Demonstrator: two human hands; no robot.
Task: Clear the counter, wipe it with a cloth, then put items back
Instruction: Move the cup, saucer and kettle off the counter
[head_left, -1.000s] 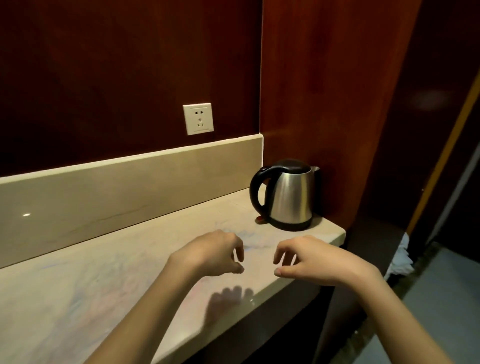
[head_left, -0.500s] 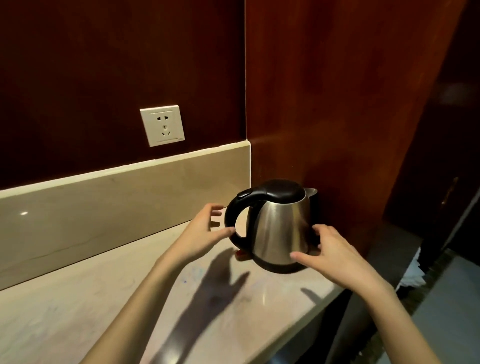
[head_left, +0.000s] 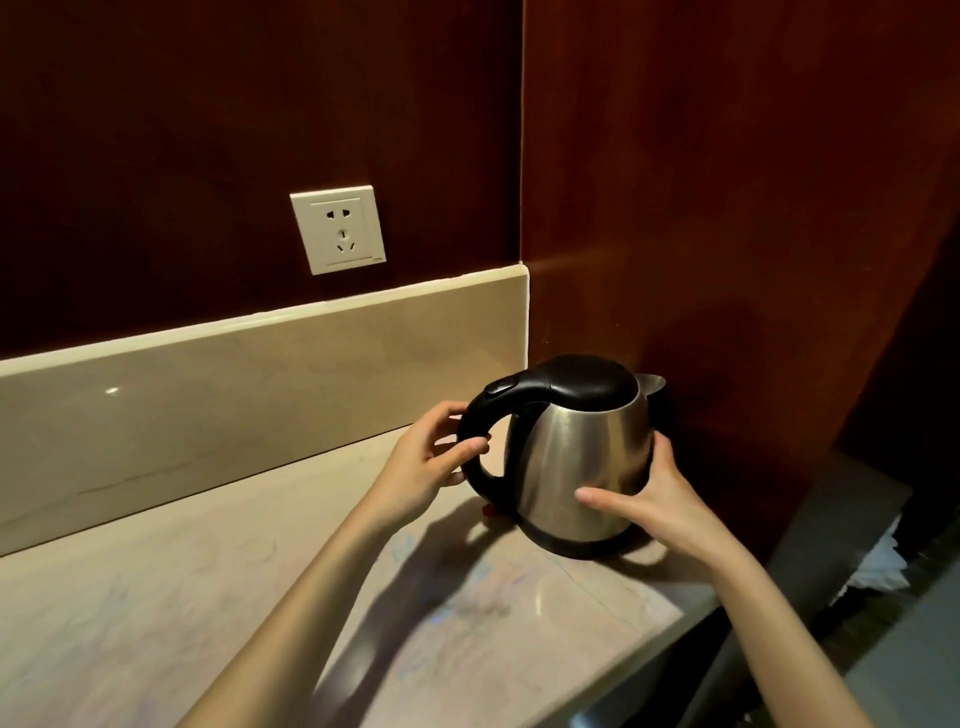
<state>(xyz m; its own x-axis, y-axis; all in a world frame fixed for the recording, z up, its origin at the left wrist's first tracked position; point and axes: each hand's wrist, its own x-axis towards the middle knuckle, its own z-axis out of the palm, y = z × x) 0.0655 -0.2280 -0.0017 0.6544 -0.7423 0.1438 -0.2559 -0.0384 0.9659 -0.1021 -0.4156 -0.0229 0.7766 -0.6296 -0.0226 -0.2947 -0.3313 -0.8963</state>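
A steel electric kettle (head_left: 582, 457) with a black lid and black handle stands upright in the right corner of the pale marble counter (head_left: 260, 597). My left hand (head_left: 426, 462) curls round the kettle's handle, thumb across its front. My right hand (head_left: 649, 493) cups the lower right side of the steel body, thumb lying on the front and fingers wrapped behind. No cloth is in view.
A white wall socket (head_left: 337, 228) sits above the beige backsplash (head_left: 260, 374). A dark red wood panel (head_left: 727, 208) closes the corner right behind the kettle. The counter's front edge drops off at the lower right, where something white (head_left: 878, 566) lies on the floor.
Both hands reached from the counter's front edge to the kettle. The left one closed on the handle and the right one settled against the body. The view drew closer.
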